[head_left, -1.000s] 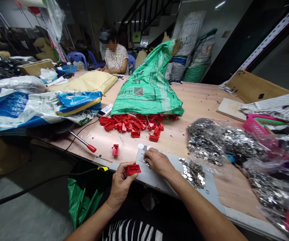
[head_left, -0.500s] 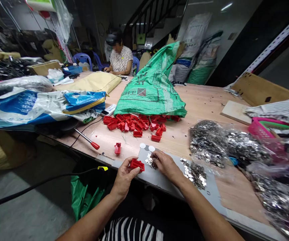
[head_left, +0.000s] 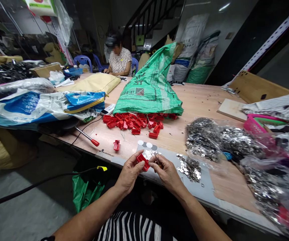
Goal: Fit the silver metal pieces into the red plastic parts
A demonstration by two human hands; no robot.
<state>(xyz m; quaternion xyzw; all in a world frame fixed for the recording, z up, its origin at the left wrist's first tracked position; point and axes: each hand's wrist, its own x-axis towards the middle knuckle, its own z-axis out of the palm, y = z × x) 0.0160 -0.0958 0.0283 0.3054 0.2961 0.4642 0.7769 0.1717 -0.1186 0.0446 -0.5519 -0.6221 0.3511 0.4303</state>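
My left hand (head_left: 130,172) grips a small red plastic housing (head_left: 142,162), its open side tilted up. Close against the housing's right end, my right hand (head_left: 165,170) has thumb and forefinger pinched together; whatever lies between them is too small to make out. Just behind the hands is a pile of small shiny metal pieces (head_left: 149,154) on a grey mat (head_left: 169,151). A second heap of metal pieces (head_left: 192,169) lies right of my right hand. One separate red housing (head_left: 116,145) rests on the table to the left.
Many red housings (head_left: 134,121) spill from a green woven sack (head_left: 147,95). Clear bags of metal parts (head_left: 205,137) and a pink basket (head_left: 255,125) stand on the right. A red-handled rod (head_left: 90,139) lies left. Across the table sits a person (head_left: 120,62).
My right hand has left the metal pile and come to the red housing. My left hand has turned the housing, tilting it more steeply. The view has shifted slightly.
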